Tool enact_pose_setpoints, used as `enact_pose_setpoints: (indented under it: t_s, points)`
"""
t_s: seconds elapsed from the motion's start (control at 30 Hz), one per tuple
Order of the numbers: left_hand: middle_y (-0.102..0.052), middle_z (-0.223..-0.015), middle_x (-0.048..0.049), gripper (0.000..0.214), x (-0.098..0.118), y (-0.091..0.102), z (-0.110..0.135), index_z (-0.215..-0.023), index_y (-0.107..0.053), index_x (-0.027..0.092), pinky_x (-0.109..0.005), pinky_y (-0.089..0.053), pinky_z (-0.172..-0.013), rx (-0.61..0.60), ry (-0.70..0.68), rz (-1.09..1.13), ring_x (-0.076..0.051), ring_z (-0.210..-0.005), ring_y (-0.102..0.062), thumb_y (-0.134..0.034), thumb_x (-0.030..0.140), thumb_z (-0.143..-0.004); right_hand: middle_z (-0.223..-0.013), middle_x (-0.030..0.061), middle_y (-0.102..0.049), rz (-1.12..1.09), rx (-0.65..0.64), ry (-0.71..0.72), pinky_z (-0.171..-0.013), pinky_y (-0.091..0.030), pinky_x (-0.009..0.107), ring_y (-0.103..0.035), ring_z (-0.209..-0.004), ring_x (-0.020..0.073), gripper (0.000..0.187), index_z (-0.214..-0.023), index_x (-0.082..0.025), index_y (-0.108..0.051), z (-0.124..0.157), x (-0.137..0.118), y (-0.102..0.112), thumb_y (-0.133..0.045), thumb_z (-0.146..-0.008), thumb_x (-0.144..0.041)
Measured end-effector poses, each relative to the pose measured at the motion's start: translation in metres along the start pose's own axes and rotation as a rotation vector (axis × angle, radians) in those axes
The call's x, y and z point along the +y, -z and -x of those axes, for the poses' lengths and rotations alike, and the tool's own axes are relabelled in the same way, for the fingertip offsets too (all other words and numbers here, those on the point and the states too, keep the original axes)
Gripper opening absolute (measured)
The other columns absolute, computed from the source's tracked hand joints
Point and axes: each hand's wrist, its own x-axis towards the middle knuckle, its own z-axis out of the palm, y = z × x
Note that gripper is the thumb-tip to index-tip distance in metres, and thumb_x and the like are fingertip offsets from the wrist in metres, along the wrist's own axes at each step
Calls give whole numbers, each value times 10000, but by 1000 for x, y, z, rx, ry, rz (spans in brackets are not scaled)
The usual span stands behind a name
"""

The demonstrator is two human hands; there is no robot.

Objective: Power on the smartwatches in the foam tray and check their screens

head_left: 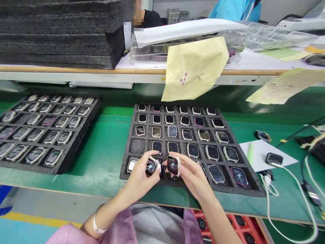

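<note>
My left hand (142, 174) is closed around a smartwatch case (151, 166) with a lit dark screen. Between the thumb and fingers of my right hand (191, 173) is a second smartwatch case (173, 164), light-framed, its screen also lit. Both are held over the front rows of a black foam tray (137, 147), whose square pockets hold several watch cases, mostly light-framed and a few purple. One bare pocket shows at the left of the tray's fourth row. A watch with a white screen (132, 165) lies in the front left pocket. My hands hide some front pockets.
Another foam tray of watches (73, 149) lies at left. On the right, a watch (274, 158) rests on white paper beside a white cable (302, 189). Stacked foam (58, 37) and a hanging yellow sheet (195, 67) occupy the shelf. People sit beyond. A red tray (254, 227) is below.
</note>
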Motion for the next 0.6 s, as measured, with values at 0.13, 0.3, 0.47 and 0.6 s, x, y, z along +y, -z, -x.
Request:
enact_pose_setpoints:
  t_s: [0.13,0.3,0.47,0.6]
  points:
    - [-604,-1021,-22,389,1,0,4,-1157,-490,220,-278,-420,-826,-47,-12,28,-177,-890,-569,-525,100,-789,-1040,69,-726,39,-48,37,-888,-503,352,-659,-997,248,325,-1170,-264,-670,0,3,3,-689,-866,-377]
    - [-595,-1036,-9,408,1,0,3,-1160,-487,234,-249,-424,-807,0,-20,52,-160,-909,-562,-532,94,-779,-1118,71,-702,57,-57,52,-879,-505,338,-661,-972,232,317,-1167,-264,-675,2,2,3,-689,-867,-368]
    - [-606,-1029,2,388,1,-1,2,-1136,-505,228,-235,-429,-852,46,-23,96,-144,-930,-573,-530,86,-776,-1131,71,-696,65,-64,58,-849,-513,317,-661,-961,224,312,-1158,-266,-682,3,4,4,-697,-861,-362]
    - [-615,-942,21,379,0,-1,5,-1102,-530,227,-217,-447,-780,67,-16,93,-127,-824,-582,-538,72,-756,-1106,75,-705,77,-59,59,-817,-524,300,-664,-957,222,309,-1152,-258,-687,3,4,5,-699,-859,-354]
